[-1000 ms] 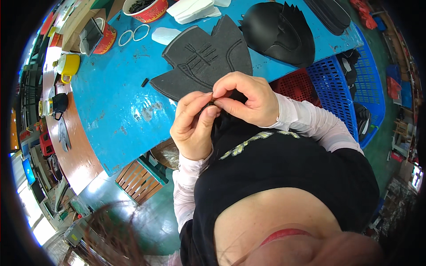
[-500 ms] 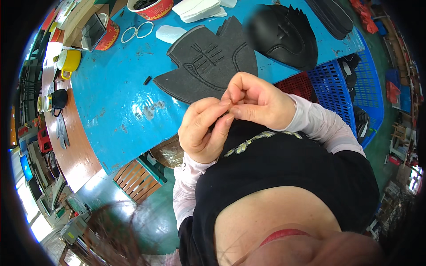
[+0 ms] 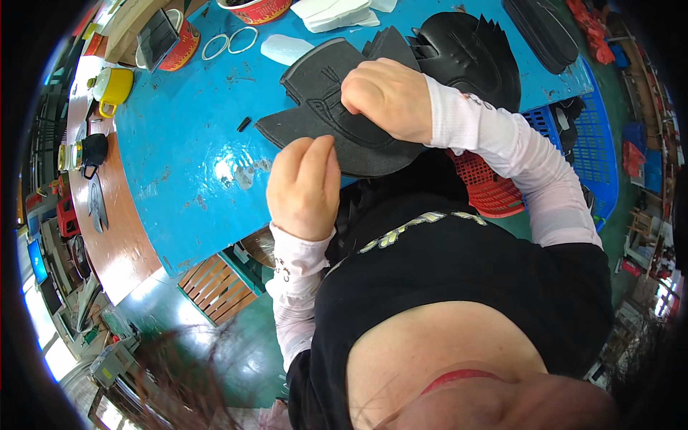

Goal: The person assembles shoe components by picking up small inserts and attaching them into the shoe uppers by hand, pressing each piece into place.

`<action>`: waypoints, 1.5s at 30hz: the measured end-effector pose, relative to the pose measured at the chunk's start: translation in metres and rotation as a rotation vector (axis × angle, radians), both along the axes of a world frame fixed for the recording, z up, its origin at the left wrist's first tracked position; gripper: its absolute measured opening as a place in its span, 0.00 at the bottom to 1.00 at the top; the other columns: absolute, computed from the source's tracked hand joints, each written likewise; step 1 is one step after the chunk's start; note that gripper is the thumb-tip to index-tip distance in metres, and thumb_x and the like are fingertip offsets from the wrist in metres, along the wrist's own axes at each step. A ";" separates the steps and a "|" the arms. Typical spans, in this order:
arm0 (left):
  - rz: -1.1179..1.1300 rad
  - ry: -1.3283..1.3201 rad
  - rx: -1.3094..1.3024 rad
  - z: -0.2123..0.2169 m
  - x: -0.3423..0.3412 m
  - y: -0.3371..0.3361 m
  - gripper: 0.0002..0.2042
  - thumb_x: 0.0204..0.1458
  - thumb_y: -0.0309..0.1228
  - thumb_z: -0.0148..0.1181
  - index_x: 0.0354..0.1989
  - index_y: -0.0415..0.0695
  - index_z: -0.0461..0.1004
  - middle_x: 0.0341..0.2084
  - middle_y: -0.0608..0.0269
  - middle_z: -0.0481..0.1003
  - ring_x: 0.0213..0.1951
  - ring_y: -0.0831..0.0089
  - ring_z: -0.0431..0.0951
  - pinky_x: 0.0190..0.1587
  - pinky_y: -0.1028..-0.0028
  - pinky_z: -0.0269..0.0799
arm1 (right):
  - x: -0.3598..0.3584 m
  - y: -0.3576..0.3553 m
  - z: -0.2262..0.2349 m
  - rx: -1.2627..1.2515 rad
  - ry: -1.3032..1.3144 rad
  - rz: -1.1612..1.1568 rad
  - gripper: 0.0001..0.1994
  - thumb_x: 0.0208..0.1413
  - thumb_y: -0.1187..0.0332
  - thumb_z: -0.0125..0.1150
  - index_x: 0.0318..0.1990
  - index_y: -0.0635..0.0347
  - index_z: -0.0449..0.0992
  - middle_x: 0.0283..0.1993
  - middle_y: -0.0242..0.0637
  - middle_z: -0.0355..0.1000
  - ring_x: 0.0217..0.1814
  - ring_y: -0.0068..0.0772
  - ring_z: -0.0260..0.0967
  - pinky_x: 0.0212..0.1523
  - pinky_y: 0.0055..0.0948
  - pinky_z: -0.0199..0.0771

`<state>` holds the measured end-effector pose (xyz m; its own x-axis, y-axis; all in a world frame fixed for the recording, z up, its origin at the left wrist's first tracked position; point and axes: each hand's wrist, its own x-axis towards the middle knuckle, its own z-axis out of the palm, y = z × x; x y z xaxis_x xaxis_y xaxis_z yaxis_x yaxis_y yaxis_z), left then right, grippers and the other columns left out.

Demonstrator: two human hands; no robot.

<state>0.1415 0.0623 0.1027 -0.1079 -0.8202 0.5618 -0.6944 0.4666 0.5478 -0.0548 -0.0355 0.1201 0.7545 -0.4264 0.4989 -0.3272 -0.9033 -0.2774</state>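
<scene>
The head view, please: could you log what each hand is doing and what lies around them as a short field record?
Surface: blue table
Left hand: fingers curled, at the near edge of the black shoe upper
Right hand: pressing on the upper
Behind: second black upper, two white rings
Right: red basket, blue crate
Left: yellow mug

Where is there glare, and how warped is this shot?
Head view: glare sits on the glossy blue table left of the left hand; bright window light washes out the lower-left rim; straight table edges bow with fisheye distortion; corners are black; the right hand on the black cut piece looks sharp.
</scene>
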 end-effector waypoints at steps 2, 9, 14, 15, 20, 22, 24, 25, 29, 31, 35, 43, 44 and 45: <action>-0.010 -0.049 0.015 0.003 0.000 -0.002 0.09 0.47 0.17 0.63 0.37 0.38 0.77 0.33 0.54 0.76 0.33 0.60 0.77 0.35 0.68 0.73 | 0.003 -0.005 -0.004 -0.060 0.134 0.000 0.08 0.48 0.75 0.59 0.34 0.58 0.66 0.34 0.36 0.68 0.36 0.39 0.68 0.38 0.34 0.68; -0.014 -0.237 0.024 0.014 -0.004 -0.011 0.12 0.46 0.21 0.61 0.41 0.41 0.77 0.31 0.60 0.73 0.32 0.62 0.74 0.34 0.67 0.70 | 0.005 -0.002 0.004 -0.070 0.225 -0.025 0.09 0.48 0.73 0.60 0.36 0.58 0.67 0.34 0.34 0.69 0.37 0.38 0.69 0.38 0.32 0.68; 0.001 -0.520 0.020 0.017 -0.009 -0.021 0.15 0.43 0.26 0.59 0.42 0.44 0.77 0.27 0.65 0.68 0.30 0.67 0.71 0.31 0.69 0.68 | -0.003 -0.003 -0.005 -0.125 -0.022 -0.076 0.11 0.44 0.75 0.63 0.37 0.59 0.73 0.35 0.35 0.71 0.38 0.37 0.69 0.39 0.32 0.70; 0.004 -0.546 0.021 0.017 -0.009 -0.020 0.15 0.43 0.27 0.59 0.42 0.44 0.77 0.27 0.65 0.67 0.30 0.67 0.71 0.30 0.69 0.68 | -0.009 -0.001 -0.004 -0.105 -0.091 -0.145 0.11 0.43 0.76 0.64 0.37 0.58 0.77 0.36 0.34 0.70 0.38 0.37 0.69 0.39 0.32 0.70; 0.011 -0.552 0.087 0.023 -0.013 -0.020 0.14 0.46 0.25 0.58 0.43 0.45 0.78 0.31 0.63 0.70 0.31 0.65 0.72 0.32 0.67 0.70 | -0.010 0.014 -0.004 -0.087 -0.017 -0.189 0.10 0.43 0.75 0.63 0.36 0.56 0.79 0.37 0.31 0.70 0.39 0.35 0.69 0.39 0.31 0.69; 0.030 -0.606 0.081 0.023 -0.014 -0.017 0.15 0.46 0.25 0.57 0.44 0.47 0.77 0.31 0.64 0.70 0.31 0.65 0.72 0.32 0.67 0.70 | -0.007 0.021 -0.001 -0.169 0.139 -0.200 0.09 0.44 0.73 0.61 0.36 0.55 0.79 0.38 0.30 0.70 0.42 0.33 0.68 0.41 0.31 0.68; 0.016 -0.656 0.087 0.027 -0.012 -0.025 0.15 0.46 0.25 0.57 0.45 0.48 0.77 0.31 0.64 0.70 0.31 0.65 0.72 0.32 0.67 0.70 | -0.005 0.022 0.004 -0.198 0.202 -0.235 0.07 0.47 0.70 0.59 0.35 0.54 0.78 0.37 0.29 0.69 0.43 0.32 0.67 0.41 0.30 0.66; 0.003 -0.701 0.092 0.030 -0.011 -0.027 0.16 0.46 0.25 0.56 0.45 0.48 0.77 0.31 0.65 0.70 0.32 0.65 0.73 0.32 0.67 0.69 | -0.004 0.019 0.002 -0.175 0.193 -0.244 0.07 0.47 0.70 0.59 0.35 0.54 0.78 0.36 0.29 0.68 0.42 0.31 0.67 0.40 0.30 0.66; -0.040 -0.691 0.049 0.025 -0.005 -0.029 0.16 0.44 0.24 0.57 0.44 0.49 0.78 0.31 0.66 0.71 0.32 0.65 0.73 0.32 0.67 0.69 | -0.009 0.015 -0.011 -0.181 0.115 -0.266 0.08 0.46 0.72 0.61 0.36 0.52 0.78 0.35 0.28 0.67 0.40 0.31 0.67 0.38 0.30 0.64; -0.074 -0.478 0.000 0.017 0.001 -0.033 0.15 0.42 0.22 0.59 0.42 0.48 0.79 0.32 0.66 0.72 0.33 0.65 0.73 0.34 0.67 0.69 | -0.013 0.016 -0.014 -0.146 0.025 -0.283 0.10 0.44 0.74 0.62 0.37 0.49 0.79 0.36 0.26 0.67 0.40 0.31 0.67 0.39 0.30 0.64; -0.017 -0.426 -0.034 0.011 -0.002 -0.023 0.15 0.42 0.21 0.59 0.40 0.48 0.80 0.32 0.65 0.73 0.33 0.64 0.73 0.35 0.66 0.69 | -0.009 0.021 -0.013 -0.133 -0.041 -0.322 0.09 0.45 0.73 0.62 0.35 0.49 0.80 0.36 0.25 0.67 0.41 0.31 0.66 0.40 0.30 0.64; 0.010 -0.466 0.025 0.014 -0.002 -0.023 0.16 0.44 0.21 0.60 0.42 0.48 0.80 0.34 0.62 0.73 0.34 0.62 0.73 0.36 0.66 0.70 | -0.010 0.017 -0.013 -0.184 0.038 -0.233 0.10 0.47 0.72 0.61 0.39 0.49 0.81 0.37 0.26 0.68 0.40 0.31 0.66 0.40 0.30 0.63; 0.013 -0.468 0.020 0.013 -0.001 -0.021 0.16 0.44 0.21 0.60 0.42 0.48 0.80 0.34 0.62 0.73 0.34 0.62 0.73 0.36 0.66 0.70 | -0.010 0.021 -0.010 -0.190 0.035 -0.232 0.10 0.47 0.72 0.61 0.39 0.49 0.81 0.37 0.26 0.68 0.40 0.31 0.66 0.40 0.30 0.63; 0.033 -0.391 -0.046 0.010 -0.001 -0.020 0.15 0.45 0.19 0.60 0.43 0.46 0.79 0.34 0.61 0.74 0.35 0.63 0.74 0.37 0.67 0.70 | -0.011 0.029 -0.007 -0.215 -0.024 -0.286 0.13 0.46 0.72 0.62 0.42 0.49 0.80 0.37 0.26 0.68 0.40 0.31 0.66 0.40 0.31 0.63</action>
